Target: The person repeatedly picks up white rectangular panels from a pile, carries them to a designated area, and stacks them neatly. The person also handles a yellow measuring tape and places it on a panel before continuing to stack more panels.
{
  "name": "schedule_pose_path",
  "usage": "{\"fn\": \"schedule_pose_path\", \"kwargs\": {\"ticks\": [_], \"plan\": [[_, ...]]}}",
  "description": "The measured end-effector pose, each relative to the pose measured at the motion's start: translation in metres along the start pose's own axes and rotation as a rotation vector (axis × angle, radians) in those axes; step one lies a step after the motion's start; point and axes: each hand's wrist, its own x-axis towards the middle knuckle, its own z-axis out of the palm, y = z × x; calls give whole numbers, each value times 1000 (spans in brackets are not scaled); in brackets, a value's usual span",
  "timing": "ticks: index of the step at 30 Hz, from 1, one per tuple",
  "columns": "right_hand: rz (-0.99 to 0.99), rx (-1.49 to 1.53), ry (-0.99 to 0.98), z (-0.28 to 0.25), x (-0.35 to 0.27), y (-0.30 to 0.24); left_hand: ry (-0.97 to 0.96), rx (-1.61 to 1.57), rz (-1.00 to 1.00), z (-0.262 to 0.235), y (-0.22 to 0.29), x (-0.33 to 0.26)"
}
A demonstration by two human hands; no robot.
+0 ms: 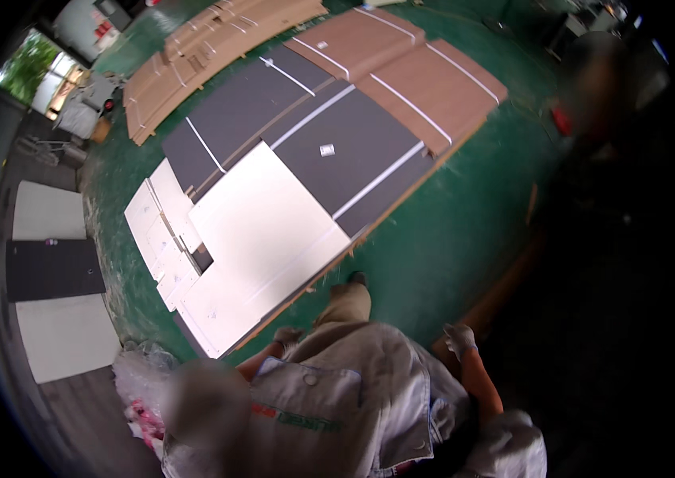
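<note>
My left hand, in a pale glove, hangs by my body close to the near edge of a low stack topped with large white panels. Its fingers are too small and blurred to read. On the other side my right hand, also gloved, hangs with its fingers loosely apart and nothing visible in them. It is near a brown edge running into the dark area at right; whether they touch I cannot tell. My grey jacket fills the lower middle, and one shoe shows on the floor ahead.
Strapped dark grey panels and brown panels lie behind the white ones. More brown boards stand far left. Loose panels and crumpled clear plastic are at left. Green floor runs along the stack.
</note>
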Motion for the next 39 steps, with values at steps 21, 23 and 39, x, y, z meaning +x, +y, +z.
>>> {"fn": "schedule_pose_path", "kwargs": {"ticks": [21,23,39], "plan": [[79,50,358,-328,240,-169,569,-836,330,-655,770,628],[76,22,363,-393,285,-205,440,-741,444,-655,893,650],[-555,324,637,-1056,675,-725,-422,-182,-215,-581,1031,790]]}}
